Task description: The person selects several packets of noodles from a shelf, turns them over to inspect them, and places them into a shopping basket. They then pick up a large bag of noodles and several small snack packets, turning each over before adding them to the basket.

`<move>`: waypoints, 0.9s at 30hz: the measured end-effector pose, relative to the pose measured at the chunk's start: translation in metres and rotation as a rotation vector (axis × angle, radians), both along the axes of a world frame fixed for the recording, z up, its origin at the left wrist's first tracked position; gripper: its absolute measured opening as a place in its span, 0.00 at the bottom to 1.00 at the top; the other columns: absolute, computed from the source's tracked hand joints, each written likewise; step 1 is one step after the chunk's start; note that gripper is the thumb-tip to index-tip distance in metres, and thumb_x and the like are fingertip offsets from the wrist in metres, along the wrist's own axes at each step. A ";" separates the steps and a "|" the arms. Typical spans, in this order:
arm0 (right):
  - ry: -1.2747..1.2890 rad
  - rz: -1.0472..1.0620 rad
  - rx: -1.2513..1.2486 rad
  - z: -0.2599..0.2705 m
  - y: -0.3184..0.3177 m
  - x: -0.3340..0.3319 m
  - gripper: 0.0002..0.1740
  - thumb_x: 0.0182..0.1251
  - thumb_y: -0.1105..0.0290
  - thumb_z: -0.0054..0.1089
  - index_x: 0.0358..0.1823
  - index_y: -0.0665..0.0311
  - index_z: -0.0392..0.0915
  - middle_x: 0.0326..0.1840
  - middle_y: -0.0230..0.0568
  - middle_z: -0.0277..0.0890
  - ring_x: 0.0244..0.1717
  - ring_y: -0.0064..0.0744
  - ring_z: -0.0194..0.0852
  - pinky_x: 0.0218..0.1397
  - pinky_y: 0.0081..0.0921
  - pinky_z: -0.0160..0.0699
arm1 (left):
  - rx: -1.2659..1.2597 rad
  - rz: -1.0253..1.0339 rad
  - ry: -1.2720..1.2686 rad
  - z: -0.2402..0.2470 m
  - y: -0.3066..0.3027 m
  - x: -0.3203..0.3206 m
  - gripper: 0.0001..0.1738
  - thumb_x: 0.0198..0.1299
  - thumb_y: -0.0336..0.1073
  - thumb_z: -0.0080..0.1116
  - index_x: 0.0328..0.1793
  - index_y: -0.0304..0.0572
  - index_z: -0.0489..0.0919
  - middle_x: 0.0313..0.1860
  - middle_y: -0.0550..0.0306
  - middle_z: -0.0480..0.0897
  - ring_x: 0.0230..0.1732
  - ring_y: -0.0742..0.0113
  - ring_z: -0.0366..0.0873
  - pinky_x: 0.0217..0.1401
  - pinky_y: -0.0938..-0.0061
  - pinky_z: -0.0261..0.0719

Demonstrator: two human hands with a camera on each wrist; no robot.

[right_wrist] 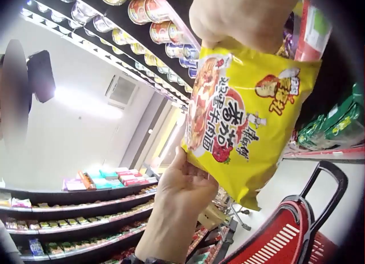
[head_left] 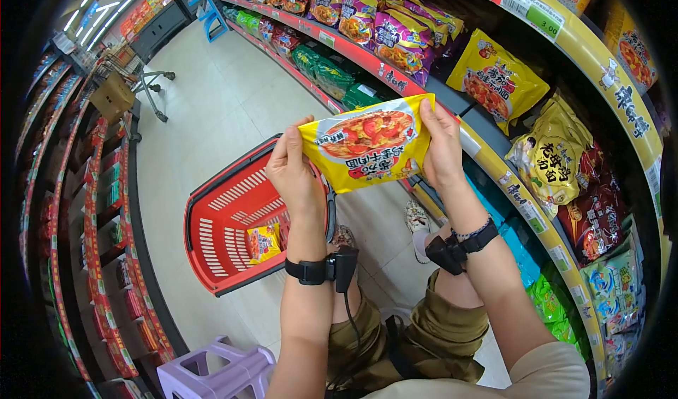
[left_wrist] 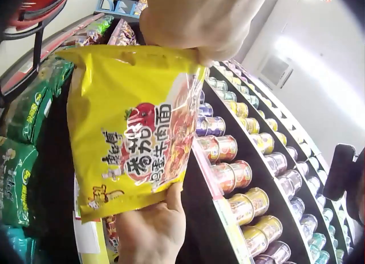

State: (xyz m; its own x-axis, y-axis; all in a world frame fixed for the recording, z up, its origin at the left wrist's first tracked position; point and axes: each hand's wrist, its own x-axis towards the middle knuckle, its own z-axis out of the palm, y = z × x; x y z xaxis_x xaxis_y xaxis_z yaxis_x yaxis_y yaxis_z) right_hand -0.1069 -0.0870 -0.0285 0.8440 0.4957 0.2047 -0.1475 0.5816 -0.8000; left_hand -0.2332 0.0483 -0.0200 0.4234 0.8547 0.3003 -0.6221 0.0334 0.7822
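A yellow noodle packet [head_left: 371,143] is stretched between two hands in the head view, picture side facing up. The left hand [head_left: 293,169] pinches its left edge, thumb on top; the right hand [head_left: 443,145] grips the right edge. In the left wrist view, the left hand [left_wrist: 199,19] is large at the top above the packet [left_wrist: 125,121], with the right hand [left_wrist: 151,227] at its lower edge. The right wrist view has the right hand [right_wrist: 242,16] over the packet [right_wrist: 251,127] and the left hand [right_wrist: 185,187] below. Some fingers are hidden behind the packet.
A red basket [head_left: 229,215] on the floor holds a yellow packet [head_left: 263,243]. Shelves at right carry yellow packets [head_left: 494,78], purple packets [head_left: 402,39] and green packets [head_left: 321,70]. A purple stool [head_left: 215,371] stands lower left; a cart [head_left: 131,74] is farther back.
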 end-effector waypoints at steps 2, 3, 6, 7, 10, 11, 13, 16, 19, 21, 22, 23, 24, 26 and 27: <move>-0.059 0.062 -0.008 -0.004 -0.001 0.004 0.16 0.72 0.61 0.47 0.49 0.65 0.75 0.44 0.33 0.79 0.43 0.19 0.76 0.50 0.19 0.73 | 0.012 0.054 0.029 -0.002 0.001 0.000 0.16 0.67 0.38 0.52 0.45 0.29 0.81 0.41 0.50 0.83 0.40 0.72 0.78 0.45 0.80 0.76; -0.058 0.065 -0.009 -0.004 0.000 0.004 0.16 0.72 0.61 0.47 0.49 0.65 0.75 0.44 0.33 0.79 0.43 0.19 0.76 0.50 0.19 0.73 | 0.011 0.082 0.019 -0.002 -0.001 0.002 0.16 0.67 0.38 0.52 0.44 0.29 0.81 0.41 0.50 0.83 0.40 0.72 0.78 0.45 0.80 0.76; -0.018 0.070 0.001 -0.004 0.003 0.003 0.15 0.72 0.61 0.47 0.47 0.65 0.76 0.44 0.33 0.79 0.43 0.20 0.76 0.50 0.20 0.73 | 0.024 0.120 0.055 -0.002 -0.003 0.003 0.17 0.67 0.40 0.52 0.43 0.30 0.81 0.38 0.53 0.83 0.38 0.74 0.78 0.44 0.80 0.75; 0.030 0.076 0.040 -0.003 0.003 0.003 0.14 0.72 0.62 0.48 0.45 0.65 0.76 0.43 0.32 0.79 0.42 0.19 0.76 0.49 0.20 0.73 | 0.040 0.127 0.095 -0.001 -0.002 0.004 0.17 0.67 0.40 0.52 0.44 0.31 0.81 0.36 0.54 0.82 0.37 0.75 0.77 0.42 0.81 0.75; 0.142 0.064 0.123 -0.002 0.002 0.007 0.13 0.72 0.62 0.48 0.44 0.64 0.76 0.44 0.34 0.78 0.44 0.22 0.75 0.51 0.23 0.73 | -0.088 0.044 0.084 0.001 0.000 0.006 0.18 0.68 0.44 0.50 0.45 0.34 0.79 0.36 0.58 0.81 0.38 0.75 0.76 0.40 0.83 0.71; 0.207 0.048 0.168 -0.003 0.001 0.011 0.13 0.72 0.62 0.48 0.46 0.64 0.75 0.47 0.36 0.78 0.47 0.26 0.76 0.54 0.27 0.73 | -0.089 0.045 0.084 -0.002 0.002 0.005 0.18 0.68 0.44 0.50 0.45 0.34 0.79 0.36 0.58 0.81 0.38 0.75 0.76 0.40 0.83 0.71; 0.295 0.078 0.219 -0.004 -0.002 0.017 0.14 0.72 0.61 0.47 0.48 0.63 0.73 0.50 0.38 0.76 0.50 0.30 0.74 0.57 0.31 0.71 | 0.008 -0.077 0.263 -0.007 0.005 0.003 0.17 0.68 0.45 0.50 0.42 0.36 0.78 0.31 0.63 0.79 0.32 0.78 0.73 0.34 0.85 0.68; 0.395 0.129 0.277 -0.007 -0.007 0.026 0.19 0.71 0.57 0.47 0.54 0.64 0.69 0.56 0.42 0.73 0.58 0.38 0.70 0.64 0.40 0.66 | 0.218 -0.131 0.447 -0.009 0.007 -0.002 0.16 0.67 0.45 0.51 0.39 0.38 0.77 0.27 0.66 0.76 0.28 0.80 0.68 0.30 0.85 0.64; 0.500 0.099 0.276 -0.002 -0.012 0.025 0.20 0.73 0.57 0.44 0.56 0.63 0.68 0.58 0.43 0.71 0.60 0.39 0.68 0.66 0.41 0.63 | 0.266 -0.127 0.505 -0.015 0.001 0.005 0.14 0.65 0.42 0.56 0.36 0.37 0.76 0.23 0.67 0.74 0.24 0.85 0.65 0.26 0.86 0.60; 0.509 0.117 0.272 -0.002 -0.013 0.024 0.20 0.72 0.57 0.45 0.56 0.63 0.68 0.58 0.43 0.72 0.60 0.39 0.68 0.65 0.41 0.64 | 0.303 -0.199 0.541 -0.016 -0.001 0.005 0.13 0.65 0.41 0.55 0.36 0.38 0.76 0.25 0.70 0.72 0.26 0.84 0.63 0.29 0.86 0.61; 0.519 0.139 0.268 -0.003 -0.013 0.024 0.19 0.72 0.57 0.46 0.55 0.63 0.68 0.58 0.43 0.72 0.59 0.39 0.69 0.65 0.41 0.65 | 0.303 -0.200 0.541 -0.014 -0.002 0.004 0.13 0.65 0.41 0.55 0.36 0.38 0.76 0.25 0.70 0.72 0.26 0.84 0.63 0.29 0.86 0.61; 0.519 0.138 0.269 -0.005 -0.013 0.026 0.19 0.72 0.57 0.46 0.55 0.63 0.68 0.58 0.43 0.72 0.59 0.39 0.69 0.65 0.41 0.65 | 0.343 -0.154 0.526 -0.012 -0.001 0.002 0.13 0.66 0.40 0.54 0.35 0.38 0.76 0.25 0.69 0.73 0.26 0.84 0.63 0.29 0.85 0.61; 0.520 0.145 0.247 -0.008 -0.014 0.029 0.19 0.72 0.58 0.46 0.55 0.64 0.68 0.57 0.43 0.72 0.59 0.38 0.70 0.64 0.40 0.66 | 0.383 -0.108 0.511 -0.011 -0.001 0.001 0.13 0.66 0.40 0.54 0.33 0.37 0.76 0.26 0.69 0.73 0.26 0.83 0.64 0.29 0.85 0.61; 0.521 0.153 0.226 -0.011 -0.018 0.036 0.19 0.72 0.58 0.47 0.55 0.64 0.69 0.57 0.43 0.73 0.58 0.38 0.71 0.63 0.39 0.67 | 0.434 0.020 0.395 -0.018 0.004 0.009 0.13 0.67 0.39 0.53 0.33 0.38 0.76 0.25 0.69 0.72 0.26 0.84 0.63 0.28 0.85 0.60; 0.477 0.152 0.191 -0.010 -0.021 0.038 0.19 0.71 0.58 0.48 0.55 0.64 0.69 0.56 0.43 0.73 0.57 0.37 0.71 0.62 0.38 0.68 | 0.458 0.087 0.338 -0.016 0.003 0.008 0.13 0.67 0.39 0.52 0.33 0.38 0.76 0.25 0.70 0.72 0.26 0.84 0.62 0.28 0.86 0.60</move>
